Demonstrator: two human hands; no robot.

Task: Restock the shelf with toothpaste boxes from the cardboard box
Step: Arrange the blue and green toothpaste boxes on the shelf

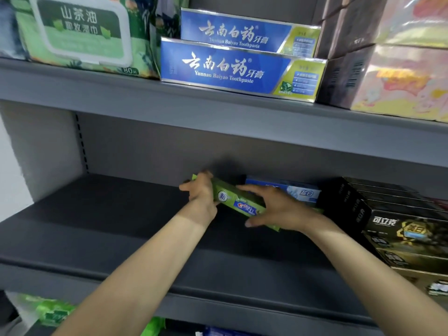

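A green toothpaste box [238,202] lies slanted near the back of the dark grey middle shelf [109,226]. My left hand [201,197] grips its far left end, fingers curled round it. My right hand [278,209] lies over its right part, fingers spread on top and thumb down at the front edge. Directly behind stands a blue and white toothpaste box [291,190] against the back wall. The cardboard box is out of view.
Black and gold toothpaste boxes [388,214] are stacked at the right of the middle shelf. On the upper shelf sit two blue Yunnan Baiyao boxes [230,69], a green wet-wipes pack [80,32] and pink packs [400,78]. Green packs [51,311] show below.
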